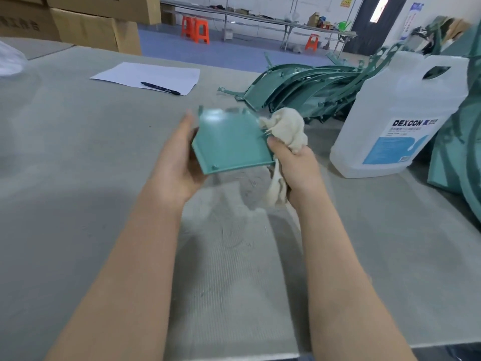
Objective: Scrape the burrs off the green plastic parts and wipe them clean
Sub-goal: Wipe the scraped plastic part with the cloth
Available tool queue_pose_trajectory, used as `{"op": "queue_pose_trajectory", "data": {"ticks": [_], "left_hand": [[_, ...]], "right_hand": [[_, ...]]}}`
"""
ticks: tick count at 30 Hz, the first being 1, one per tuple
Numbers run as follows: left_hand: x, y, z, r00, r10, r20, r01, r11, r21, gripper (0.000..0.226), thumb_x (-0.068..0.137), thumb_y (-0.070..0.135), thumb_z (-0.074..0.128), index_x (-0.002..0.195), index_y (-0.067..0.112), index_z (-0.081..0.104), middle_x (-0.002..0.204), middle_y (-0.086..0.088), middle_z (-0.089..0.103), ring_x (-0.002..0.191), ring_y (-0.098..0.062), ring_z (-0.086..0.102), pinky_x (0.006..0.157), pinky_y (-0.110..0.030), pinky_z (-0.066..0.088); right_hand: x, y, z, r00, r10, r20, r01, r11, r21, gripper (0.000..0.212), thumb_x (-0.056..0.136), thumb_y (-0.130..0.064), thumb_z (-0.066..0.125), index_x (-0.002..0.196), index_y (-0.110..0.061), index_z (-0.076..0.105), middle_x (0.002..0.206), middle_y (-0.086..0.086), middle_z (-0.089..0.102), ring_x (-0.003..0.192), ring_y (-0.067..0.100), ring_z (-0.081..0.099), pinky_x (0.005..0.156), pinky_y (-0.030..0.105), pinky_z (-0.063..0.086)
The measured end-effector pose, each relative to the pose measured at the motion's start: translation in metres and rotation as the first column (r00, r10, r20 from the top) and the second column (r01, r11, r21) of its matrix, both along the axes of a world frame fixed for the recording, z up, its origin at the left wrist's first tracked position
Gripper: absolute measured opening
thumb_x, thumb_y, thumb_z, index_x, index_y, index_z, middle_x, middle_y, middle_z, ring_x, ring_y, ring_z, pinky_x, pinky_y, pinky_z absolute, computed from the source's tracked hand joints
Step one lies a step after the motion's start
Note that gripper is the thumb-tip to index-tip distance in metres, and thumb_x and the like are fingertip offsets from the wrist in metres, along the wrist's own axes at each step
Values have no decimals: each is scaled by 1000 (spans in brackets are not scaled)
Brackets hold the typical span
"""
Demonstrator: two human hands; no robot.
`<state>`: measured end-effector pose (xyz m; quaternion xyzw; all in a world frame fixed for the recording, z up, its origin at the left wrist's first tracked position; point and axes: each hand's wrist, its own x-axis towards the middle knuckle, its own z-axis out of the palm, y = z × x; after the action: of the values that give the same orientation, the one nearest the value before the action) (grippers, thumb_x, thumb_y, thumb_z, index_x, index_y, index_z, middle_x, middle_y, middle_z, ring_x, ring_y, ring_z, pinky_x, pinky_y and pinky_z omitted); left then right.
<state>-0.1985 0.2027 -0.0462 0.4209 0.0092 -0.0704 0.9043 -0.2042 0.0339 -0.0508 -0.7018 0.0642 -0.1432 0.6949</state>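
A flat green plastic part with small pegs at its corners is held above the grey table. My left hand grips its left edge, thumb on top and fingers underneath. My right hand grips a crumpled cream cloth bunched against the part's right edge, with a tail of cloth hanging below the hand. The part's top face is glossy and tilts toward me.
A pile of curved green parts lies behind the cloth. A large white DEXCON jug stands at right, more green parts beyond it. Paper with a pen lies at the far left; cardboard boxes stand behind.
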Motion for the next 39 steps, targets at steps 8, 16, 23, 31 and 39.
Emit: {"op": "queue_pose_trajectory", "data": {"ticks": [8, 16, 23, 31, 39], "left_hand": [[-5, -47, 7, 966, -52, 254, -2, 978, 209, 37, 82, 49, 59, 115, 32, 58, 116, 14, 68, 117, -7, 59, 106, -38, 38], [6, -32, 4, 967, 232, 106, -229, 973, -37, 20, 97, 5, 51, 114, 14, 55, 117, -9, 63, 104, -22, 62, 95, -39, 51], [4, -22, -1, 966, 232, 116, -247, 957, 149, 36, 96, -1, 48, 131, 6, 48, 120, -9, 63, 103, -22, 62, 83, -35, 55], [-3, -19, 7, 983, 72, 168, -57, 994, -88, 43, 104, 40, 25, 124, 16, 54, 110, 7, 66, 85, -2, 69, 71, -16, 55], [-4, -20, 3, 982, 44, 184, -38, 999, -37, 40, 103, 44, 26, 111, 24, 59, 102, 16, 71, 96, 3, 66, 80, -19, 54]], "right_hand": [[19, 29, 18, 930, -351, 109, 312, 911, 270, 18, 97, -16, 54, 83, -27, 57, 83, -11, 62, 81, 10, 61, 67, 19, 49], [17, 33, 3, 973, -232, 8, 229, 967, 112, 11, 96, -30, 52, 94, -23, 62, 89, -3, 66, 86, 18, 61, 74, 32, 47], [6, 34, 20, 965, -215, 149, 202, 975, 96, 37, 103, -44, 33, 121, -21, 56, 118, -7, 60, 113, 9, 51, 96, 26, 37], [-7, 76, 0, 825, 237, 512, 140, 793, -593, 46, 89, 6, 42, 135, 2, 52, 145, 17, 47, 139, 34, 35, 118, 31, 23], [-10, 86, -3, 885, 95, 456, 126, 894, -430, 40, 95, 4, 39, 132, -2, 54, 133, 6, 60, 129, 14, 50, 110, 15, 31]]}}
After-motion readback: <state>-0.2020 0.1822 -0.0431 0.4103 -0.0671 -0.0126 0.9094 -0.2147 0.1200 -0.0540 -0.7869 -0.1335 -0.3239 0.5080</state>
